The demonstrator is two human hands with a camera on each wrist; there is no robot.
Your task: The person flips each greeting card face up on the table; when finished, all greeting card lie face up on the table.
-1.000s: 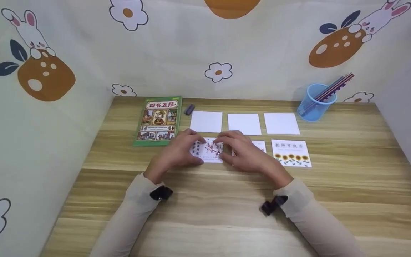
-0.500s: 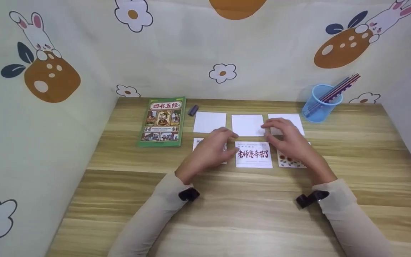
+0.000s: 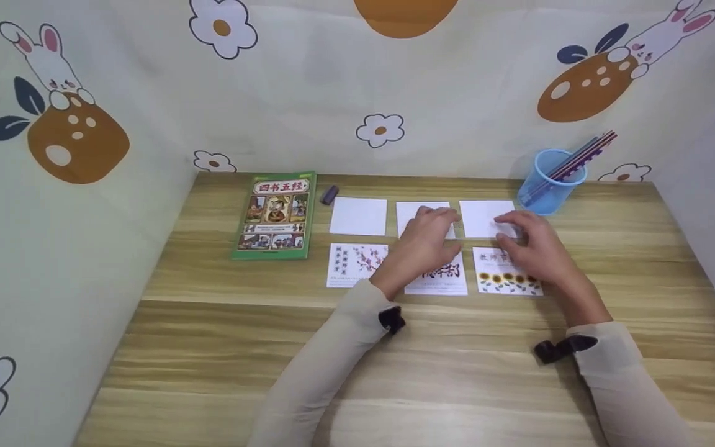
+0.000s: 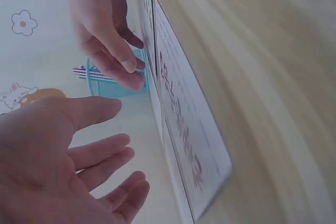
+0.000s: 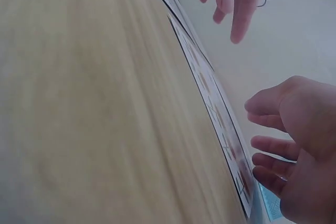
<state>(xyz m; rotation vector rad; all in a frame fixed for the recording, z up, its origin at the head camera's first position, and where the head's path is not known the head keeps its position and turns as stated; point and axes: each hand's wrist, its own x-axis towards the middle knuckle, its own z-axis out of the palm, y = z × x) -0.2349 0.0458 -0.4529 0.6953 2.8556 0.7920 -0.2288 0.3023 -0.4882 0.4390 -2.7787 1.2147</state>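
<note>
My left hand (image 3: pixel 422 245) hovers over the middle of the cards, fingers loosely bent and holding nothing. It covers part of a card with red writing (image 3: pixel 437 287) and a blank white card (image 3: pixel 407 214) behind that. In the left wrist view, its fingers (image 4: pixel 100 156) are spread apart from the red-lettered card (image 4: pixel 194 124). My right hand (image 3: pixel 537 251) is above the sunflower card (image 3: pixel 497 284), hiding its upper right corner; thumb and fingers are parted with nothing between them. At the left of the front row lies a plum-blossom card (image 3: pixel 351 267).
Two more blank cards, one on the left (image 3: pixel 359 217) and one on the right (image 3: pixel 481 217), lie in the back row. A green-bordered book (image 3: pixel 275 217) and a small dark block (image 3: pixel 329 195) are at the left. A blue cup (image 3: pixel 547 192) holds several pencils (image 3: pixel 581 155) back right.
Both hands have moved right. The left went from the plum-blossom card to over the middle cards; the right went from the middle card to the sunflower card. The cards keep their rows.
</note>
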